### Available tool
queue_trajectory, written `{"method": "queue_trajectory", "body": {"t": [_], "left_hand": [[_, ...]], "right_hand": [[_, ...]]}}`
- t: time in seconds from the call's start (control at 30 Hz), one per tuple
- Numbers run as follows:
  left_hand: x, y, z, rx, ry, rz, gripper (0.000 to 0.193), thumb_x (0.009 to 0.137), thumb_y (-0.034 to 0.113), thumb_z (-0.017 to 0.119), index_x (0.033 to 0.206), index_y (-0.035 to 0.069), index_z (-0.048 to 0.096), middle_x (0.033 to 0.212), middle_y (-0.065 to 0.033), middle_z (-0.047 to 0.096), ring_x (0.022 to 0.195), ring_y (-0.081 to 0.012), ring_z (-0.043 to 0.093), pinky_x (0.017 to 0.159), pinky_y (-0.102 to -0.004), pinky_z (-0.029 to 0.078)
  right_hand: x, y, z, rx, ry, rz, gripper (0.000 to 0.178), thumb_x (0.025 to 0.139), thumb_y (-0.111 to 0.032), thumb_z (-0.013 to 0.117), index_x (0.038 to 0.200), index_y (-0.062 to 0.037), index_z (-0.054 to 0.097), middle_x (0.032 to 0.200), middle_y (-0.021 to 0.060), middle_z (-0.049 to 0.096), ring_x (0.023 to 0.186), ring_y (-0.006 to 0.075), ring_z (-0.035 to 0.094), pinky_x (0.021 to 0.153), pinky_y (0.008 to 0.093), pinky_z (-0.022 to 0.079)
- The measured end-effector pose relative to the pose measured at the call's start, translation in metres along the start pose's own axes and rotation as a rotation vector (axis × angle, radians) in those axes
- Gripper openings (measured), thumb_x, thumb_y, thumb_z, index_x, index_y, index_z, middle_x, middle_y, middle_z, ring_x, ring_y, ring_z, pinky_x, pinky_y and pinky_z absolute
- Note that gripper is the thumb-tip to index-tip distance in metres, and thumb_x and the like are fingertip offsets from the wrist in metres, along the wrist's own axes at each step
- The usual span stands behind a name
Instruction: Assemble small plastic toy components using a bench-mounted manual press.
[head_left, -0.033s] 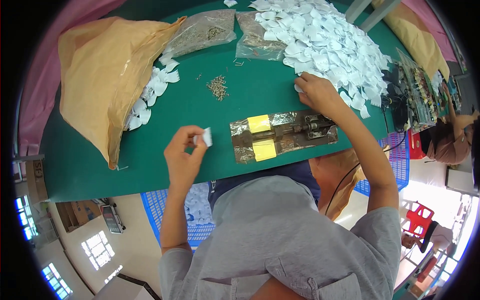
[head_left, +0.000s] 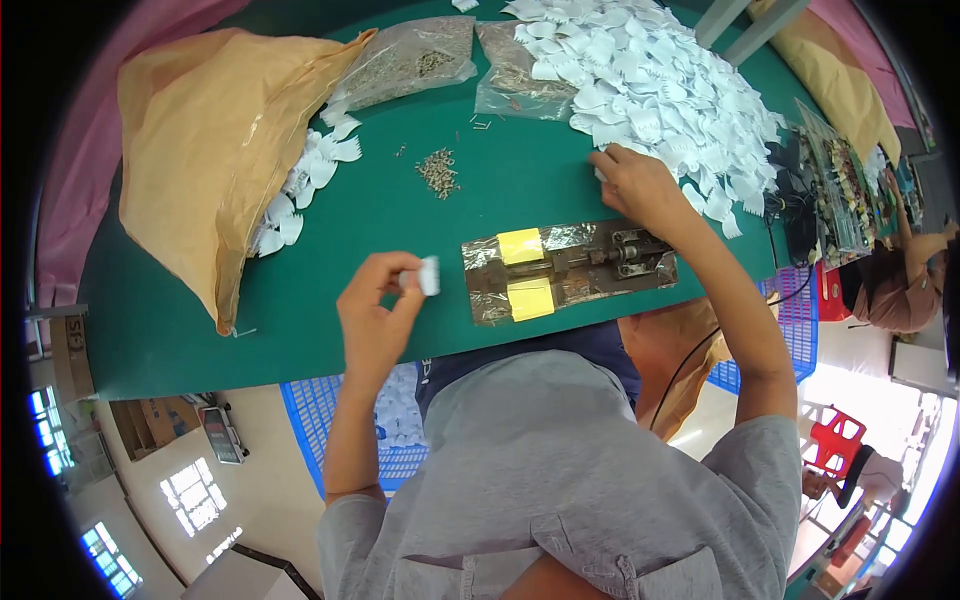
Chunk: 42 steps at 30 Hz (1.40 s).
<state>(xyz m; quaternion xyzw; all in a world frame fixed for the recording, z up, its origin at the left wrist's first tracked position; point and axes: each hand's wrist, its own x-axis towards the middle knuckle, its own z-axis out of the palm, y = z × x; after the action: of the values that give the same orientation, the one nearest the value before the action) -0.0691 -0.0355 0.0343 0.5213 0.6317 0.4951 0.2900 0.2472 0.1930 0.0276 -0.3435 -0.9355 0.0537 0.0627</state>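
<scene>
Between the thumb and fingers of my left hand (head_left: 376,318) is a small white toothed plastic piece (head_left: 429,276), held just left of a dark metal fixture (head_left: 580,262). The fixture lies flat, partly wrapped in shiny tape, with two yellow pads on it. My right hand (head_left: 643,187) is closed at the near edge of a large pile of white toothed plastic pieces (head_left: 655,80). A bit of white shows at its fingertips, likely one such piece. A little heap of small metal pins or screws (head_left: 438,173) lies beyond the fixture.
A brown paper sack (head_left: 200,170) on the left spills white pieces onto the green table (head_left: 230,355). Two clear bags of small metal parts (head_left: 405,65) lie at the back. Blue crates (head_left: 307,420) stand below the table edge. Another person (head_left: 905,290) sits at far right.
My left hand has moved slightly right with its white piece, closer to the fixture. The right hand stays almost in place, with less white showing at its fingertips.
</scene>
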Motion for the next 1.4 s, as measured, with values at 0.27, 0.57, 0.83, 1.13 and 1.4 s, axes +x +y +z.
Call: {"method": "queue_trajectory", "body": {"t": [0.27, 0.57, 0.83, 1.13, 1.4], "left_hand": [[-0.006, 0.04, 0.067, 0.228, -0.385, 0.521, 0.024, 0.084, -0.002, 0.07, 0.107, 0.004, 0.072, 0.098, -0.006, 0.07, 0.096, -0.0282, 0.064, 0.085, -0.0411, 0.051], [-0.001, 0.027, 0.096, 0.595, -0.314, 0.615, 0.026, 0.083, 0.006, 0.069, 0.108, 0.008, 0.071, 0.104, -0.0054, 0.067, 0.099, -0.0242, 0.058, 0.087, -0.0397, 0.044], [-0.001, -0.009, 0.097, 0.265, 0.011, 0.33, 0.074, 0.075, 0.014, 0.09, 0.142, 0.011, 0.058, 0.133, -0.0078, 0.062, 0.124, -0.0322, 0.053, 0.105, -0.0457, 0.041], [-0.007, -0.027, 0.102, 0.086, -0.08, 0.208, 0.082, 0.079, 0.016, 0.089, 0.151, 0.009, 0.05, 0.13, -0.0078, 0.069, 0.127, -0.0314, 0.05, 0.108, -0.0446, 0.042], [-0.003, -0.028, 0.099, 0.104, -0.101, 0.219, 0.081, 0.081, 0.016, 0.089, 0.151, 0.009, 0.05, 0.123, -0.0065, 0.072, 0.126, -0.0315, 0.051, 0.105, -0.0454, 0.044]], "right_hand": [[-0.004, -0.047, -0.006, 0.657, 0.195, 0.081, 0.039, 0.094, 0.006, 0.059, 0.13, -0.0082, 0.069, 0.096, 0.0094, 0.063, 0.076, 0.0214, 0.062, 0.073, 0.0316, 0.053], [0.013, -0.077, 0.005, 0.837, 0.091, 0.067, 0.03, 0.093, 0.0, 0.064, 0.121, -0.0084, 0.07, 0.109, 0.0126, 0.07, 0.094, 0.0258, 0.07, 0.08, 0.0343, 0.056], [-0.003, -0.093, -0.01, 0.679, -0.163, -0.046, 0.021, 0.094, -0.014, 0.073, 0.114, -0.009, 0.076, 0.096, 0.0103, 0.079, 0.084, 0.03, 0.073, 0.077, 0.0377, 0.057], [-0.02, -0.106, 0.008, 0.697, 0.107, -0.068, 0.012, 0.095, -0.017, 0.073, 0.098, -0.0055, 0.076, 0.082, 0.0104, 0.073, 0.075, 0.031, 0.069, 0.07, 0.0412, 0.054], [-0.021, -0.112, 0.006, 0.88, 0.01, 0.024, 0.012, 0.093, -0.014, 0.075, 0.1, -0.0045, 0.075, 0.088, 0.0107, 0.074, 0.08, 0.0305, 0.069, 0.072, 0.0419, 0.052]]}}
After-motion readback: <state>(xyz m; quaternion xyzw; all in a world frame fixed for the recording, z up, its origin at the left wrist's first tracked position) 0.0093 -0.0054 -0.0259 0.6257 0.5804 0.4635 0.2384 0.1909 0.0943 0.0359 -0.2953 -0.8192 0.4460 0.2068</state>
